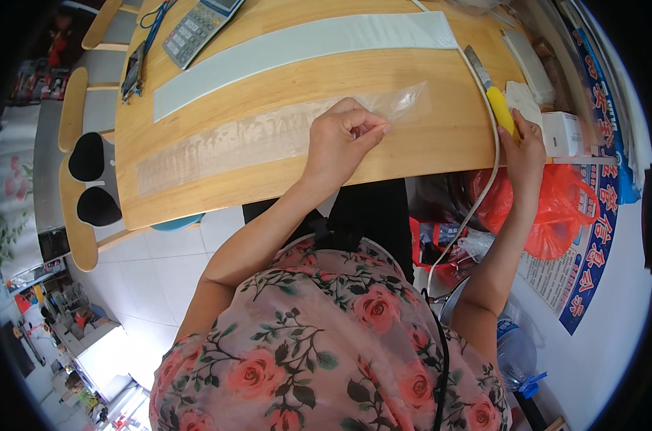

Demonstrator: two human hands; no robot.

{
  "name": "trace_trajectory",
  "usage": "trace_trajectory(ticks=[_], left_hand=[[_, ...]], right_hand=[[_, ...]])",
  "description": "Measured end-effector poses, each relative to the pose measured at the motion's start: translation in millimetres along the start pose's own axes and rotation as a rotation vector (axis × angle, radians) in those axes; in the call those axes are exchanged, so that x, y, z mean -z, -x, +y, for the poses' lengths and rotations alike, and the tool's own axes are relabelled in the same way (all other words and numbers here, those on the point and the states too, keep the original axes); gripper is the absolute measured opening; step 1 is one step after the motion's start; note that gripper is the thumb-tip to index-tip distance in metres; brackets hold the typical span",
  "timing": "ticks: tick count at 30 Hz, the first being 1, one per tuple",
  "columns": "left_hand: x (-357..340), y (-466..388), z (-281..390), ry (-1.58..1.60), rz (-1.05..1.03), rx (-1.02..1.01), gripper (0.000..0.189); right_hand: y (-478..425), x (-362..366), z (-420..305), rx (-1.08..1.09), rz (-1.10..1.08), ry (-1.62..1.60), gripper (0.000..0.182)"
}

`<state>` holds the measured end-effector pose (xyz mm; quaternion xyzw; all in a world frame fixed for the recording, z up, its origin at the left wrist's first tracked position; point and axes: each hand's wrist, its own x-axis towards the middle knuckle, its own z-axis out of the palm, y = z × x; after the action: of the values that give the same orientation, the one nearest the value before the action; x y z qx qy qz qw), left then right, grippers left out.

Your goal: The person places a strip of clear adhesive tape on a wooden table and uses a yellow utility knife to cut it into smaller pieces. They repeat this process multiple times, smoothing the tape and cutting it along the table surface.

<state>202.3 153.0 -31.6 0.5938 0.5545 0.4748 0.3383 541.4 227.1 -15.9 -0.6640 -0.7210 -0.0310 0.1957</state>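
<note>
A long strip of clear plastic film (234, 137) lies over the wooden table, creased and shiny at its right end. My left hand (344, 137) is over its lower edge, thumb and index finger pinched together at the creased part. Between the thumb and fingers of my right hand (525, 145) is the lower end of the yellow handle of a utility knife (501, 108). Its metal blade points away from me, flat near the table's right side. Farther back lies a long pale, whitish-green strip (304, 51), roughly parallel to the film.
On the wooden table (439, 145) are a calculator (199, 29), blue-handled scissors (156, 21) and a dark small object (134, 73). A white cable (485, 97) runs beside the knife and over the front edge. A white box (563, 132) stands right; a red plastic bag (552, 215) hangs below.
</note>
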Motion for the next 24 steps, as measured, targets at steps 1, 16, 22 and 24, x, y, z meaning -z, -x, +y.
trace_trajectory(ticks=[1, 16, 22, 24], left_hand=[[0, 0, -1, -0.002, 0.005, 0.0, 0.007], [-3, -1, -4, -0.004, 0.02, -0.014, 0.007], [-3, 0, -3, 0.018, 0.028, -0.034, 0.008], [-4, 0, -4, 0.009, 0.028, -0.032, 0.008]], right_hand=[[-1, 2, -6, 0.01, 0.003, 0.039, 0.039], [16, 22, -32, -0.143, -0.042, 0.075, 0.045], [61, 33, -18, -0.096, 0.151, -0.663, 0.052], [78, 41, -31, -0.315, 0.051, -0.854, 0.053]])
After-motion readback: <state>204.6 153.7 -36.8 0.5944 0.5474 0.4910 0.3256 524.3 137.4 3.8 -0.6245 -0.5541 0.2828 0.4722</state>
